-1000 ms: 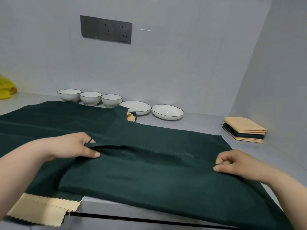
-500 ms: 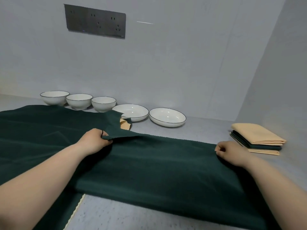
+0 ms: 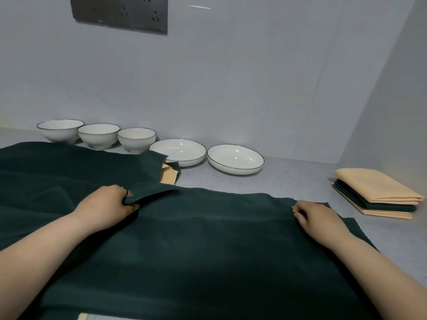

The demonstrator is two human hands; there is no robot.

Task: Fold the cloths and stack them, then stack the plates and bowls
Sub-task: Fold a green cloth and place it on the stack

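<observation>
We pinch green cloth [image 3: 208,239] far edge, spread on table [image 3: 288,181]: left hand [image 3: 108,207] clamped on corner, right hand [image 3: 316,218] gripping hem (folded stack [image 3: 376,192] well right; bowls [image 3: 99,136], plates [image 3: 235,159] behind).

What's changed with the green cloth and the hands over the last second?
Both hands, left hand and right hand, carried the near edge of the dark green cloth away from the person, folding it over itself; its scalloped edge now lies farther back. Both stay pinched on that edge. The bowls, plates and folded stack haven't been touched; their shift in frame looks like camera movement.
</observation>
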